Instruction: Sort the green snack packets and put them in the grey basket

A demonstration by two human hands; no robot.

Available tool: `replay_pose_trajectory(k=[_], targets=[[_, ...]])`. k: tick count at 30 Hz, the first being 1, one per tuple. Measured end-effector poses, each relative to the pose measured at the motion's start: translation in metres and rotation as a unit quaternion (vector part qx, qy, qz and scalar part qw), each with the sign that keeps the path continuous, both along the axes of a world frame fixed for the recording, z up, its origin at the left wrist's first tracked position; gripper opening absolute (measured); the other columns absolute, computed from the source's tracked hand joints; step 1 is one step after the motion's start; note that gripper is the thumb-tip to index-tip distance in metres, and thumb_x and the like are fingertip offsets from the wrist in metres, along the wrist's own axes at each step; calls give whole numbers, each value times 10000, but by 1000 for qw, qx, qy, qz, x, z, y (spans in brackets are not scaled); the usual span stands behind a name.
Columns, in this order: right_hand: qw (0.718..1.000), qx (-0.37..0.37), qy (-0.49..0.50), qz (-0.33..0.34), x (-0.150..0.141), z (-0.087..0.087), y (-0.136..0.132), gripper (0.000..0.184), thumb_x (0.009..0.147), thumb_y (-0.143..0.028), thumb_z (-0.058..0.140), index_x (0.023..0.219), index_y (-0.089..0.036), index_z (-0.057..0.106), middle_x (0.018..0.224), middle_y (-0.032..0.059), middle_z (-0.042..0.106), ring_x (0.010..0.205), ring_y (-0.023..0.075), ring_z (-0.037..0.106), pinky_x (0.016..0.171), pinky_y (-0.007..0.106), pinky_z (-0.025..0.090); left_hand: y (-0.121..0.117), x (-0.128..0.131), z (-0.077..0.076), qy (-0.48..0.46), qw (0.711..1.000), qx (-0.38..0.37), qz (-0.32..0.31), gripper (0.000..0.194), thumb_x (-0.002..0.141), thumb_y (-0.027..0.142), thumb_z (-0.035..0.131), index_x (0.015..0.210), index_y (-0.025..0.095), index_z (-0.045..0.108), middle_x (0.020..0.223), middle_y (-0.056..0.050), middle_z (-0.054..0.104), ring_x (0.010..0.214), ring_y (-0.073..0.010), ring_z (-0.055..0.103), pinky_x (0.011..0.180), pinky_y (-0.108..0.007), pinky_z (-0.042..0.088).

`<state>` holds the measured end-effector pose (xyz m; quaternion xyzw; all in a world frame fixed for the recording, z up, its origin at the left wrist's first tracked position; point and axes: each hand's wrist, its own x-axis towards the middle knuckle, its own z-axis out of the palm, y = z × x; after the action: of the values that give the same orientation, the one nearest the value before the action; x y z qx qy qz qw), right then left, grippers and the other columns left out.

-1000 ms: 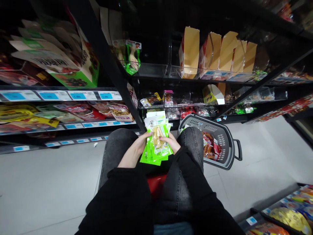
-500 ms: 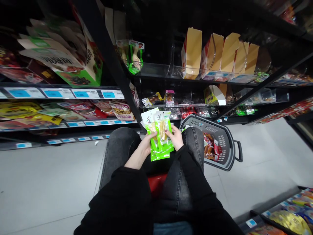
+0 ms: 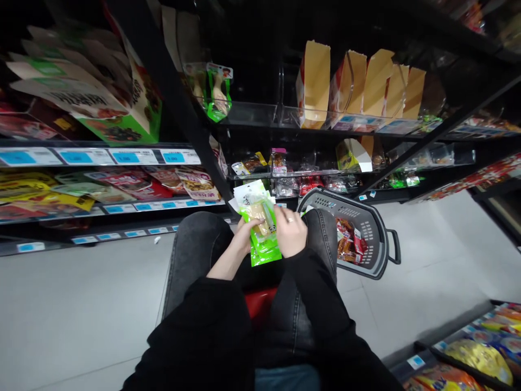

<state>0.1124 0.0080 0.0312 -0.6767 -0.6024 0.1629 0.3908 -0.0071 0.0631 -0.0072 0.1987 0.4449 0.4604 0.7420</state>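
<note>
Several green-and-white snack packets (image 3: 259, 217) with clear windows showing pale yellow pieces are held in a stack above my lap. My left hand (image 3: 241, 239) grips the stack from its left side, thumb lying across the front. At the right edge, my right hand (image 3: 291, 232) is closed with its back turned up and its fingers curled against the packets. Those fingertips are partly hidden, and the hand covers the stack's right side.
A grey shopping basket (image 3: 380, 244) with red snack packs stands on the floor by my right knee. Dark shelves ahead hold open cardboard boxes (image 3: 317, 81) and bagged snacks (image 3: 199, 182). Another goods display (image 3: 476, 358) is at the lower right.
My right hand has turned over, so its back now shows and its thumb no longer lies on the packet front. The packets overlap more closely. The view has shifted slightly.
</note>
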Motion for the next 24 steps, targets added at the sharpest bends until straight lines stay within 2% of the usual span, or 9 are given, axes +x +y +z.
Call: replay_pose_trajectory(k=[2,4,7,9,11,14,17,20,24], targets=[[996,-24,-28,77,-11,-4,1,346,835,-321,460,1160,-266,565,1181,88,543,1101,271,432,994,428,309,0,-1,-1,4,1000,6,21,417,509,92,654,912,153,563,737,-16,664,661,-187,639,647,-299,517],[994,-24,-30,104,-17,-6,4,296,822,-327,487,1082,-270,615,1139,74,552,1099,260,418,997,428,304,0,-3,-1,-3,999,11,38,408,506,94,647,900,160,564,740,-9,663,653,-172,632,627,-274,509],[999,-16,-21,43,-11,-6,9,293,806,-311,503,1071,-242,606,1133,80,516,1098,248,408,987,433,303,1,-6,6,-4,1000,7,27,422,479,81,662,883,152,563,718,-8,661,632,-181,630,618,-295,518],[999,-34,-20,-5,-3,-5,12,455,752,-341,569,1191,-238,513,1195,92,470,1118,274,390,967,466,303,2,-7,11,6,1000,1,6,417,469,73,670,868,137,567,695,-18,660,623,-202,637,627,-333,529],[998,-59,-4,3,7,-6,16,588,702,-376,616,1250,-245,449,1204,93,475,1113,288,405,944,467,320,1,-8,15,7,1000,-3,-20,415,473,76,677,872,122,573,702,-40,669,634,-228,648,642,-371,537],[995,-59,57,62,20,-11,20,452,734,-371,573,1161,-227,534,1078,73,562,1018,240,506,900,370,383,1,-10,17,-8,999,-10,-41,437,487,86,673,912,108,574,726,-65,684,661,-257,660,657,-408,544],[988,-39,127,75,23,-19,22,303,804,-361,461,1020,-213,614,977,52,617,931,200,568,862,310,414,1,-13,18,-34,997,-20,-60,458,512,96,641,965,95,571,731,-82,693,696,-275,666,666,-425,548],[979,-46,195,39,18,-26,24,328,830,-394,393,941,-200,634,903,42,654,872,196,596,828,310,439,1,-15,21,-59,994,-38,-85,466,530,95,609,994,94,571,735,-91,696,698,-276,669,666,-429,550],[960,4,257,-112,32,-29,25,373,809,-416,379,876,-148,629,855,65,665,846,206,606,799,330,467,2,-17,23,-59,993,-51,-88,421,532,90,600,953,92,584,706,-87,693,632,-254,663,651,-418,556]])
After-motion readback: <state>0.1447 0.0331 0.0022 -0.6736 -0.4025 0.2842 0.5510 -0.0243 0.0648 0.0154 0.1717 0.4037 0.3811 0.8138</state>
